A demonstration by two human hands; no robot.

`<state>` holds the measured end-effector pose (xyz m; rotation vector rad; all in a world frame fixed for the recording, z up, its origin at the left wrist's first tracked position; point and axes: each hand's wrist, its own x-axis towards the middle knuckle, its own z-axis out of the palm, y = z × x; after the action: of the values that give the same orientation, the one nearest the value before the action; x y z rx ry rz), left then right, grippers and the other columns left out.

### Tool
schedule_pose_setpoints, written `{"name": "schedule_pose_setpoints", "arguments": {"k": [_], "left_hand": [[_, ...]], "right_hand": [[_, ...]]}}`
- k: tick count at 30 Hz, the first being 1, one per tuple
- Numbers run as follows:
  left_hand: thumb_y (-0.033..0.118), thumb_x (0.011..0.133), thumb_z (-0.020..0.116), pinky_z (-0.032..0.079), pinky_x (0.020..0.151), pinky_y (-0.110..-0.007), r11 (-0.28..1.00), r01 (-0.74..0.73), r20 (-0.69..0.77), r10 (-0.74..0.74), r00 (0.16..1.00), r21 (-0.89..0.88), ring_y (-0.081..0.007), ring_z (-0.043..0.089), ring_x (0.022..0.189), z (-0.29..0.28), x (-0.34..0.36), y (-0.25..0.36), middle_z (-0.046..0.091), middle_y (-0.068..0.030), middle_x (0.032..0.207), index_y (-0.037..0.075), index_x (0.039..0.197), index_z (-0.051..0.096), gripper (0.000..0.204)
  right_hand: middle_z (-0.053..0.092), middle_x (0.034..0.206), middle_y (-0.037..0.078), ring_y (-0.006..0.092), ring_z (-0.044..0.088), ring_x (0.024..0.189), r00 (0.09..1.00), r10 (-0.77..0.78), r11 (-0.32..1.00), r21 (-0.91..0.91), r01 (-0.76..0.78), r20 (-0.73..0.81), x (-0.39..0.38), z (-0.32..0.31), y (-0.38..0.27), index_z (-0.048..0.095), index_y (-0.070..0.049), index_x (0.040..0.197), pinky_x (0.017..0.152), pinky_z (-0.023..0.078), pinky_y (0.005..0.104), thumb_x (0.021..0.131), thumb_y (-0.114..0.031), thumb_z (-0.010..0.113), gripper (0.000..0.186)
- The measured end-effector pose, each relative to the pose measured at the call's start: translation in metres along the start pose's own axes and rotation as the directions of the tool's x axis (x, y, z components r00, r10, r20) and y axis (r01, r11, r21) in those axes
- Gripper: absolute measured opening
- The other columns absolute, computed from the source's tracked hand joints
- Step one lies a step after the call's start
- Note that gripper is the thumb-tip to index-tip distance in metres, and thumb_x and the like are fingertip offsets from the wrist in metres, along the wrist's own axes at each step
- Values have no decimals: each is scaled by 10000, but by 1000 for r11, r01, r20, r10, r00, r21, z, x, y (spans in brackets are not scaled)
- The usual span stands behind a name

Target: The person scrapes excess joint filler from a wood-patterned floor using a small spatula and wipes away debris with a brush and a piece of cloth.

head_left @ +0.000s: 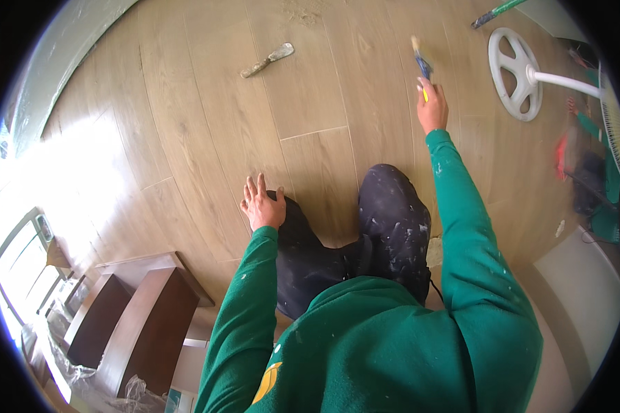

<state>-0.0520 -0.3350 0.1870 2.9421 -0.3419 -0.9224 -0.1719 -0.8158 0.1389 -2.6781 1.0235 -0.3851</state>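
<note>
My right hand (432, 107) reaches forward over the wood-look floor (310, 103), closed round a brush (423, 65) with pale bristles and a blue and yellow handle. The bristles point away from me, near the floor. My left hand (262, 205) holds nothing, its fingers spread on or just over my left knee in dark, paint-flecked trousers (393, 206). A worn scraper (267, 60) lies on the floor ahead, between and beyond my two hands.
A white pedestal fan's base (496, 72) stands at the upper right, near a green-handled pole (503, 10). A person in green (603, 213) is at the far right beside a red object (561, 158). Brown stepped wooden furniture (141, 316) with clear plastic is at lower left.
</note>
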Motion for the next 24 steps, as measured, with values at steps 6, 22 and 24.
{"name": "schedule_pose_setpoints", "arguments": {"k": [6,22,24], "left_hand": [[348,1002,642,316,1204,-559,960,-255,-324,206,923,-115,-364,390,1507,1,92,41,393,-200,1644,113,1539,485,607],[178,994,577,495,957,-555,884,-440,-398,464,792,156,-448,626,1165,-50,290,159,651,-222,1257,77,1312,540,336],[170,1002,557,525,894,-568,896,-443,-368,406,837,-20,-492,651,1091,-44,267,195,678,-244,1210,58,1333,515,351]], "right_hand": [[567,1404,171,396,526,1236,979,123,949,-270,-164,-161,-54,81,57,656,-240,1369,1081,393,558,1007,-366,596,389],[480,1456,177,401,432,1349,967,240,950,-182,-253,-88,-52,82,49,584,-244,1428,1191,282,611,1012,-377,561,438],[483,1450,176,397,433,1348,967,242,944,-209,-254,-83,-56,79,55,585,-244,1428,1193,280,612,1010,-375,562,438]]}}
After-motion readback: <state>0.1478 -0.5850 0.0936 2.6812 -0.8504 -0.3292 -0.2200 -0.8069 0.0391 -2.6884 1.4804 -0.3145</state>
